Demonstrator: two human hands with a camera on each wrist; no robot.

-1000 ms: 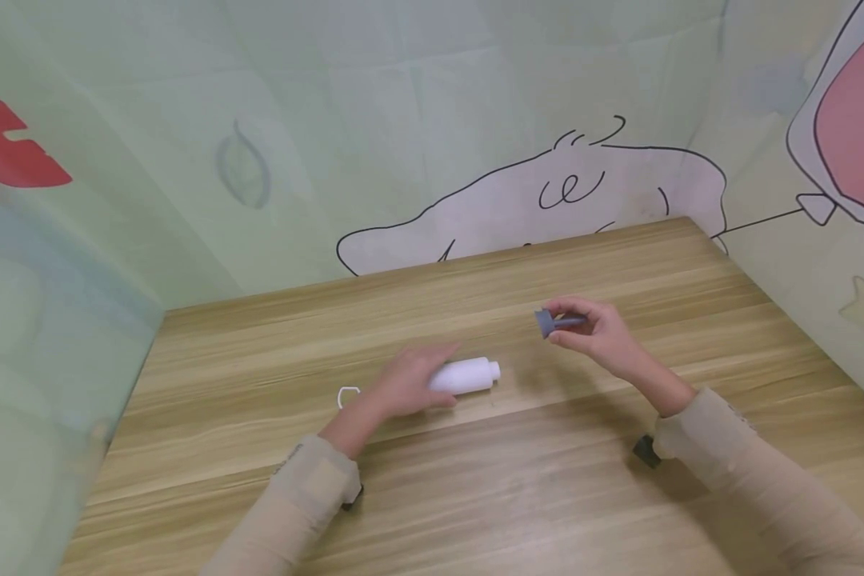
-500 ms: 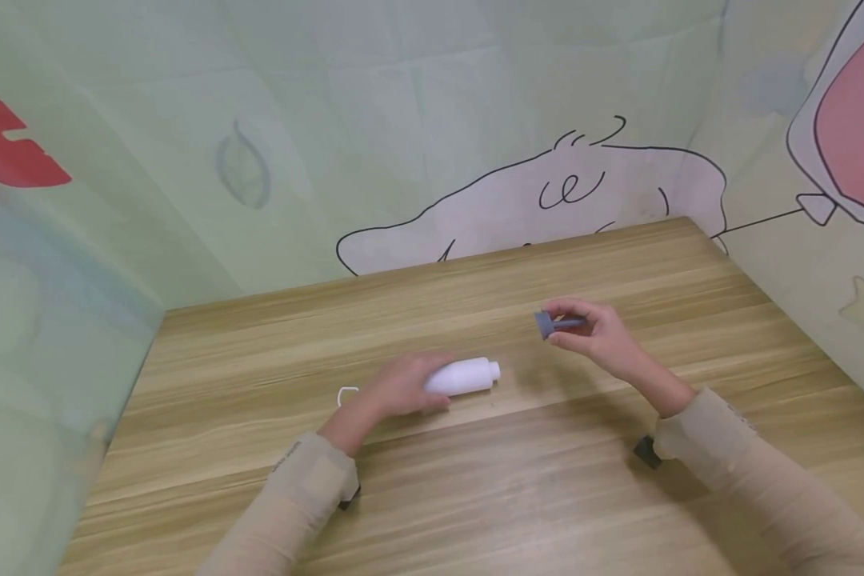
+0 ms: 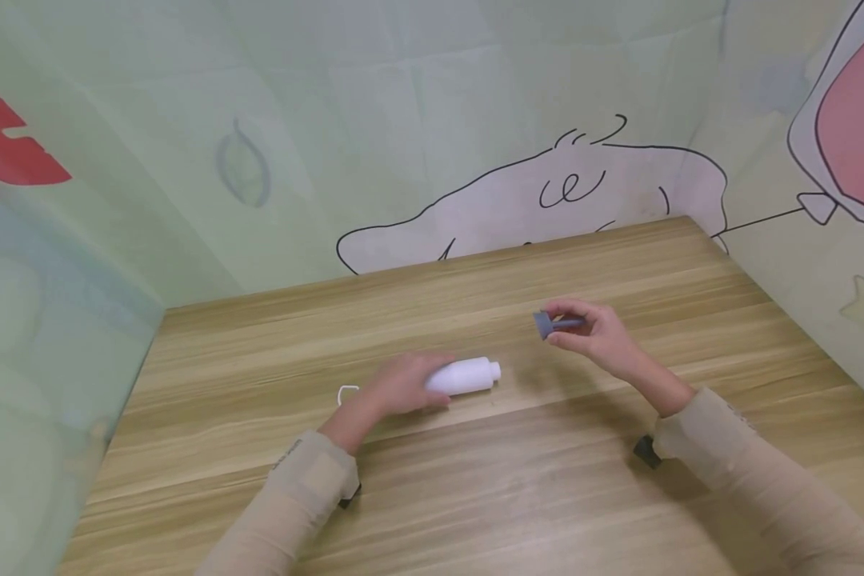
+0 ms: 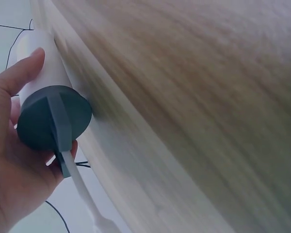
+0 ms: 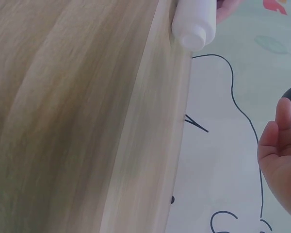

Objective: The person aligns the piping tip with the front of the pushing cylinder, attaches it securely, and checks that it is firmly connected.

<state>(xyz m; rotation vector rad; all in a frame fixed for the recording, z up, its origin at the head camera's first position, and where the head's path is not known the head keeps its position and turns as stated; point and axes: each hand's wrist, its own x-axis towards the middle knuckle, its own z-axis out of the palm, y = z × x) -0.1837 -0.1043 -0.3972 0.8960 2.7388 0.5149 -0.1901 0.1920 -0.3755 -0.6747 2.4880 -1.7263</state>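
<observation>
A white bottle (image 3: 462, 376) lies on its side at the middle of the table, its narrow neck pointing right. My left hand (image 3: 406, 386) grips its rear part, thumb on the near side. In the left wrist view, a dark green round end piece (image 4: 34, 121) with a raised bar shows at the bottle's rear, and a thin white strip (image 4: 80, 187) runs from it. My right hand (image 3: 596, 334) pinches a small grey funnel-shaped piece (image 3: 544, 324) between thumb and fingers, above the table. Its wide end faces left and its stem lies within the hand.
A thin white loop (image 3: 347, 394) shows beside the left wrist. The wood-grain table (image 3: 533, 488) meets a printed cloth backdrop (image 3: 317, 144) at the back and both sides. Both wrists carry dark cameras under beige sleeves (image 3: 706, 436).
My left hand has drawn slightly back left along the bottle and settled lower around it. The bottle and the right hand with the grey piece stay almost still.
</observation>
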